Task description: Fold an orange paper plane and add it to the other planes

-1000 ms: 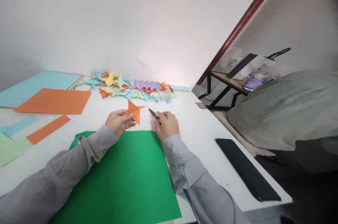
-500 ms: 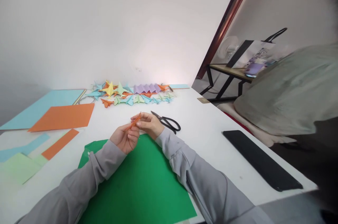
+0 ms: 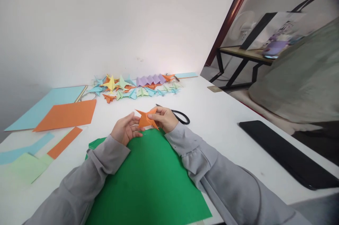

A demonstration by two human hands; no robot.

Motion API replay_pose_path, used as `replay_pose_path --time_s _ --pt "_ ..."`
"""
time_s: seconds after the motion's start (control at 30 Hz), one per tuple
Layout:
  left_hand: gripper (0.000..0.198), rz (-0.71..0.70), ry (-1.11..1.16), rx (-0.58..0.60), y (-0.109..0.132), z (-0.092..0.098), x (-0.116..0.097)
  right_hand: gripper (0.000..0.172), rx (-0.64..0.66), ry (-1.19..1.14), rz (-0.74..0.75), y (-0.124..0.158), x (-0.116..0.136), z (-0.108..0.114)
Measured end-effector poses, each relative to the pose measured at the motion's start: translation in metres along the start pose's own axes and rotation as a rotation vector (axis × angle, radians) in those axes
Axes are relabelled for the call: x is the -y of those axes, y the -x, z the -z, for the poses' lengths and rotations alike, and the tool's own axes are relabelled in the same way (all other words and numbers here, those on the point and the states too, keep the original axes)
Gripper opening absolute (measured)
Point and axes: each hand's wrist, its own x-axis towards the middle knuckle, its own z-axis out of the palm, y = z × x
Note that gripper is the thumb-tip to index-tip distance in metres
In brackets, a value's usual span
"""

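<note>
A small folded orange paper figure (image 3: 146, 119) with several pointed arms faces me, above the far edge of the green sheet (image 3: 148, 179). My right hand (image 3: 166, 118) pinches its right side between thumb and fingers. Beside its left side, my left hand (image 3: 127, 129) is open with the fingers spread; the fingertips are close to the paper, and whether they touch it I cannot tell. Black-handled scissors (image 3: 182, 116) lie just behind my right hand, which hides part of them.
Folded paper figures (image 3: 132, 92) in several colours line the back by the wall. On the left lie an orange sheet (image 3: 67, 113), a blue sheet (image 3: 39, 106) and paper strips (image 3: 65, 143). A long black object (image 3: 286, 154) rests at right. Beyond the table, a person's clothed body (image 3: 299, 83) shows.
The orange paper figure has turned from edge-on to show its pointed arms. My left hand has loosened from it and spread its fingers. The view has shifted slightly.
</note>
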Motion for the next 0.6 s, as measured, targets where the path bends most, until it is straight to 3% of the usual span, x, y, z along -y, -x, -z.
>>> replay_pose_path --time_s 0.13,0.23,0.37,0.6 --pt "0.029 -0.174 -0.116 -0.047 0.000 -0.002 0.011 0.034 0.061 0.077 0.011 0.003 -0.001 -0.005" --pt "0.031 -0.218 -0.179 -0.040 0.000 -0.003 0.017 0.038 0.093 0.174 0.013 0.007 -0.001 -0.010" --pt "0.036 -0.278 -0.262 -0.071 -0.001 -0.004 0.018 0.037 0.016 0.270 0.044 0.010 -0.001 -0.012" --pt "0.040 -0.420 -0.323 -0.049 0.003 -0.006 0.017 0.036 -0.037 0.228 0.087 0.005 -0.004 -0.004"
